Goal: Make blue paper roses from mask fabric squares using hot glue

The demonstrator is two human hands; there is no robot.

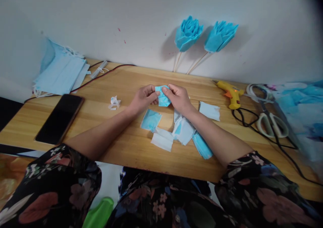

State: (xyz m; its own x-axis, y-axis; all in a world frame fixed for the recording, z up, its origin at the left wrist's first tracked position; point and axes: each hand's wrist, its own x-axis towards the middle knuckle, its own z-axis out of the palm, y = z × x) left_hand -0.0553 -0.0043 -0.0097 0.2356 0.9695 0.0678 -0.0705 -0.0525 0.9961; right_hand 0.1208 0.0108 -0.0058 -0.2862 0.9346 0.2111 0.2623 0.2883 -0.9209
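Note:
Both hands meet over the middle of the wooden table (126, 86). My left hand (143, 98) and my right hand (178, 98) pinch a small folded blue fabric piece (163, 96) between thumbs and fingers, just above the tabletop. Below the hands lie several cut squares: a blue one (150, 119), a white one (163, 139), a blue-white pile (183, 128), a folded blue strip (202, 145) under my right forearm, and a white square (210, 110) to the right.
Two blue fabric flowers (188, 33) (220, 35) on sticks lean against the wall. A yellow glue gun (230, 93) with black cord and scissors (268, 115) lie right. A black phone (60, 117), a stack of blue masks (60, 74) and white scraps (114, 103) lie left.

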